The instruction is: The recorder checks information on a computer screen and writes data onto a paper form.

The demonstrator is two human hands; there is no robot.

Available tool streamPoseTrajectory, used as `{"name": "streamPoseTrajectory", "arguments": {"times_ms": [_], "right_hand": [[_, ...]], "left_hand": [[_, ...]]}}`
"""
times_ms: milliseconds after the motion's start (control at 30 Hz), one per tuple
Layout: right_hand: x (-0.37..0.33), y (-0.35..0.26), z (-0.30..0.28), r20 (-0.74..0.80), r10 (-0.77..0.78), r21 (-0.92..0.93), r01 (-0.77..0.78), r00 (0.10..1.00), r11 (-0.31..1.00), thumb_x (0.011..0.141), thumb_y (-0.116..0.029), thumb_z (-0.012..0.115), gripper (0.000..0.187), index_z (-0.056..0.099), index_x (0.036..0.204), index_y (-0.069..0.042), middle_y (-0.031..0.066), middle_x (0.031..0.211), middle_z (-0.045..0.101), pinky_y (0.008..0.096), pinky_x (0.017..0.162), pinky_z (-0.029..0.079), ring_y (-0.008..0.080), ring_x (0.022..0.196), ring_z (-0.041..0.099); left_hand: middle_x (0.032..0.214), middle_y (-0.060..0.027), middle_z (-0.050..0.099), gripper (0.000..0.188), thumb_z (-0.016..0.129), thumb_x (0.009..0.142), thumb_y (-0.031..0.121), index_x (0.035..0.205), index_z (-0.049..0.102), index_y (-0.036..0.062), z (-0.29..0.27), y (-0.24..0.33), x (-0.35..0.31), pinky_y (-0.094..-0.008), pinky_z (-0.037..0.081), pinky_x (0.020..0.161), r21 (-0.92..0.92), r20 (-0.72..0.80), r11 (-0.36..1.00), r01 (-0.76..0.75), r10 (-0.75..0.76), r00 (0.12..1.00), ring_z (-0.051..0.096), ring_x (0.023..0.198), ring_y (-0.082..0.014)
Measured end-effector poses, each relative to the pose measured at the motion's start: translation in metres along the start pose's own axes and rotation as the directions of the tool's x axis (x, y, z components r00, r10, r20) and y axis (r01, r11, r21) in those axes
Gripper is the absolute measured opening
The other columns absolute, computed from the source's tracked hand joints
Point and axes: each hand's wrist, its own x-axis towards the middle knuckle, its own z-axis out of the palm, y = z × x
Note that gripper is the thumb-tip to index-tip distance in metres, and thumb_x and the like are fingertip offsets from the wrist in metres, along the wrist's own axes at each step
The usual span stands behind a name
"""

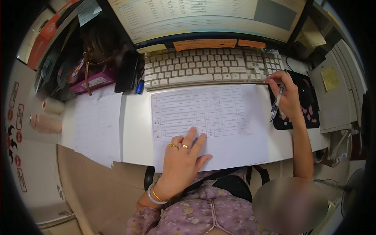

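My left hand (181, 162) lies on a white sheet with a printed table (203, 113), fingers spread over its lower rows. It wears two gold rings, with bangles at the wrist. My right hand (289, 96) holds a slim clear-and-dark pen (276, 103), which points down toward me. That hand is above the left part of a black mouse pad (295, 124), its index fingertip close to the lower right corner of a beige keyboard (196, 69). Whether the fingertip touches a key I cannot tell.
A monitor (211, 19) stands behind the keyboard. On the left are stacked papers (98, 121), a dark phone (127, 72), a blue marker (140, 87), a purple box (94, 81) and a pink cup (46, 123). A grey machine (333, 90) is at the right.
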Motion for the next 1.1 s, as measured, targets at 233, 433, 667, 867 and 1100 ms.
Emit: {"name": "streamPoseTrajectory", "arguments": {"times_ms": [233,433,667,867,1100], "right_hand": [[0.003,0.006,-0.018,-0.094,0.113,-0.013,-0.115,0.989,0.993,0.098,-0.012,0.061,0.01,0.062,0.099,-0.002,0.0116,0.092,0.066,0.0342,0.08,0.049,0.0272,0.09,0.063],[0.007,0.02,-0.024,-0.143,0.073,-0.168,-0.097,0.987,0.981,0.095,-0.008,0.059,0.008,0.06,0.099,-0.001,0.0151,0.094,0.064,0.0361,0.08,0.049,0.031,0.089,0.061],[0.008,0.012,-0.023,-0.149,0.031,-0.351,-0.082,0.988,0.933,0.094,-0.01,0.063,0.009,0.062,0.099,-0.003,0.0158,0.092,0.061,0.0403,0.078,0.048,0.0328,0.086,0.059],[0.004,-0.003,0.01,-0.01,-0.198,-0.186,0.193,0.98,0.963,0.091,-0.011,0.067,0.014,0.061,0.101,-0.005,0.0131,0.096,0.069,0.0462,0.092,0.046,0.04,0.113,0.056],[0.002,-0.012,0.008,0.054,-0.175,-0.206,0.182,0.983,0.961,0.089,-0.012,0.072,0.018,0.062,0.103,-0.006,0.0102,0.101,0.071,0.044,0.095,0.047,0.0368,0.122,0.053]], "left_hand": [[0.143,-0.018,0.053,0.053,0.084,0.076,0.03,0.122,0.068,0.0103,-0.003,0.002,0.007,-0.0408,0.049,0.081,0.006,0.002,1.0,0.027,-0.027,1.0,0.053,0.094,-0.033],[0.139,-0.0214,0.056,0.051,0.085,0.075,0.03,0.119,0.07,0.0085,-0.003,0.002,0.002,-0.0395,0.048,0.078,0.06,-0.011,0.998,0.009,-0.009,1.0,0.053,0.09,-0.0323],[0.142,-0.0198,0.055,0.051,0.085,0.075,0.03,0.118,0.07,0.0083,0.0,0.001,0.003,-0.039,0.049,0.079,0.065,-0.024,0.998,0.015,-0.014,1.0,0.053,0.092,-0.0322],[0.142,-0.0192,0.056,0.049,0.084,0.075,0.032,0.117,0.071,0.0098,0.002,0.001,0.005,-0.0382,0.05,0.077,0.066,-0.041,0.998,0.019,-0.016,0.999,0.055,0.092,-0.0319],[0.137,-0.023,0.058,0.048,0.083,0.077,0.034,0.116,0.072,0.0093,-0.001,0.0,0.002,-0.0371,0.049,0.073,0.07,-0.061,0.997,-0.009,0.014,0.998,0.056,0.088,-0.0307]]}}
